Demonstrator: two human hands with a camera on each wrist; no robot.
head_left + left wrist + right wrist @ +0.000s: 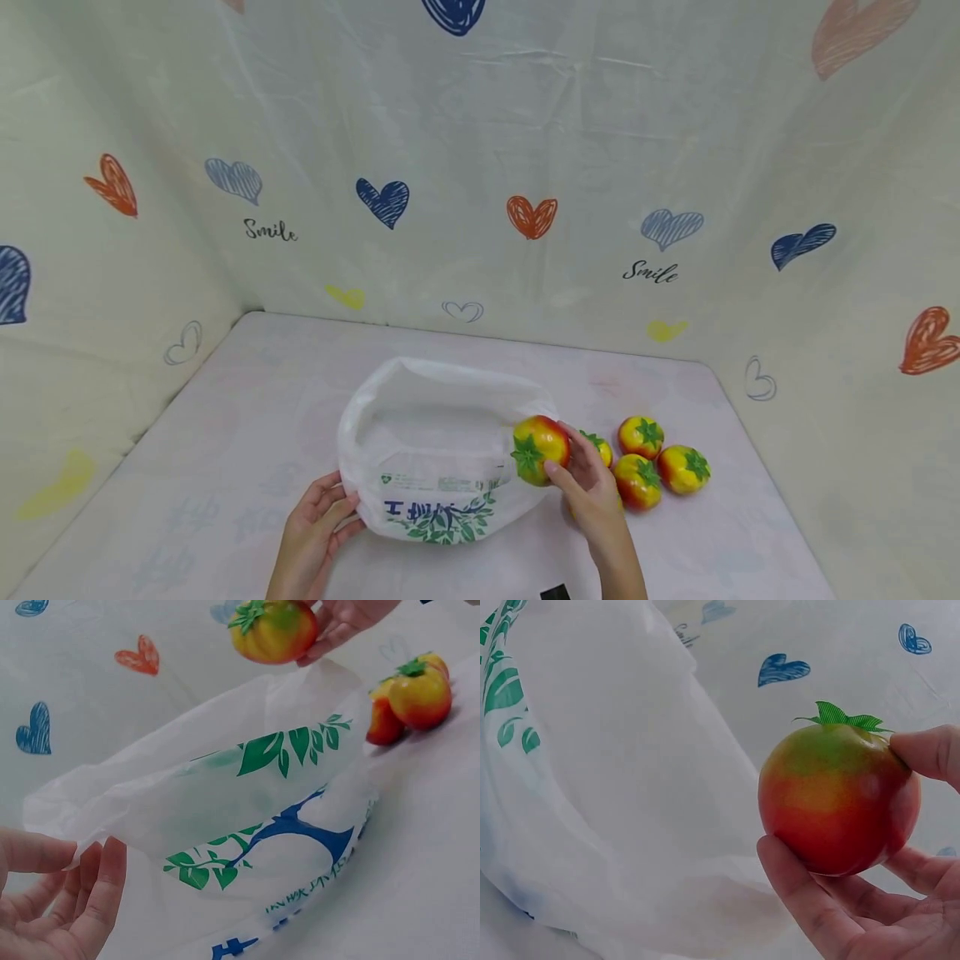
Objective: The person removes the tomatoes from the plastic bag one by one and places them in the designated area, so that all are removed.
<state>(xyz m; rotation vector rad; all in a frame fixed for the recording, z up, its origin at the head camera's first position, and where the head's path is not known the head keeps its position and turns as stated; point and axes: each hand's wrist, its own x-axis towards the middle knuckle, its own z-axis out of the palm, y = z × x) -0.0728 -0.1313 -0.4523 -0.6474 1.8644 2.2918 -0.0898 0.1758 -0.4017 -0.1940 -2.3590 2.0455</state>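
A white plastic bag (442, 492) printed with green leaves and a blue trunk lies on the table, its mouth wide. My left hand (317, 521) pinches the left side of its rim between thumb and fingers, as the left wrist view also shows. In my right hand (592, 487) is a yellow-red artificial tomato (542, 450) with a green leafy top, gripped between thumb and fingertips. It overlaps the right side of the bag's mouth in the head view. The right wrist view shows the held tomato (840, 799) beside the bag's wall (630, 750).
Several similar tomatoes (637, 483) lie grouped on the table right of the bag, partly hidden behind my right hand. A pale cloth with printed hearts (532, 217) hangs around the table (247, 400). A small black object (555, 592) shows at the bottom edge.
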